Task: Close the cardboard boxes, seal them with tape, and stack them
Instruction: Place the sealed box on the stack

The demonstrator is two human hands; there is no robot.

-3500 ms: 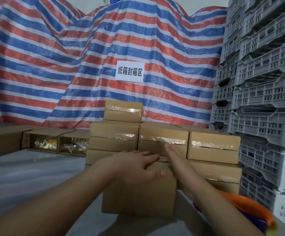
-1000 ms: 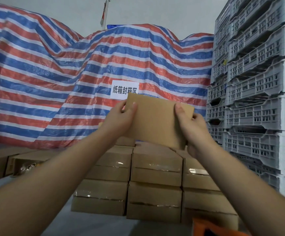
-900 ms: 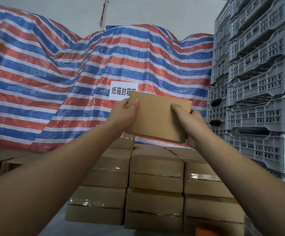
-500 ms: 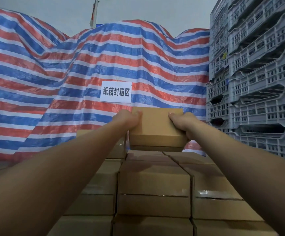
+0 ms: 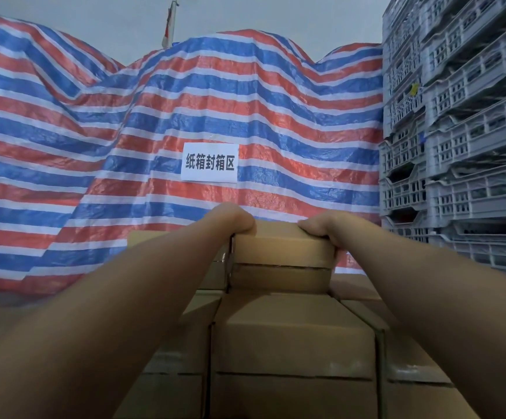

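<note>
A closed brown cardboard box (image 5: 282, 258) sits on the top layer of a stack of sealed boxes (image 5: 294, 343). My left hand (image 5: 230, 220) grips its top left corner, fingers curled over the far edge. My right hand (image 5: 321, 226) grips its top right corner the same way. Beside it on the left, another top-layer box (image 5: 143, 237) shows behind my left forearm. Clear tape glints on the front of the lower boxes.
A red, white and blue striped tarp (image 5: 124, 140) with a white paper sign (image 5: 210, 162) hangs behind the stack. Stacked grey plastic crates (image 5: 463, 146) form a wall on the right.
Both hands lifted the box from the table, carried it up and forward, and lowered it flat onto the stack's top layer. The camera moved closer to the stack.
</note>
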